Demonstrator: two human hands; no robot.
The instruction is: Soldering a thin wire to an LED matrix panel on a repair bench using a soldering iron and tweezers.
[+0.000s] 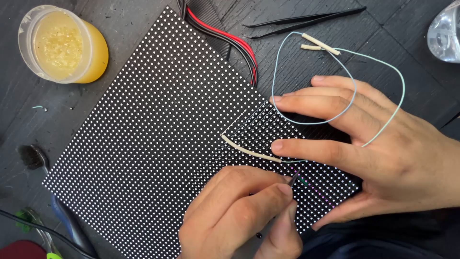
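A black LED matrix panel (143, 134) dotted with white points lies tilted on a dark table. My right hand (383, 153) comes in from the right and rests spread on the panel's right corner. One of its fingers presses down a cream-sleeved wire end (247, 151). The thin pale blue-green wire (383, 62) loops over that hand, and two more cream ends lie beyond it. My left hand (244, 216) is at the bottom, shut on a thin dark pen-like tool (294, 178). The tool's tip touches the panel just below the pressed wire end.
A plastic jar of yellow paste (62, 43) stands at the top left. Red and black cables (225, 36) and black tweezers (306, 20) lie beyond the panel. A clear object (445, 31) sits at the top right. A dark brush (31, 156) and green-handled tool (33, 223) lie left.
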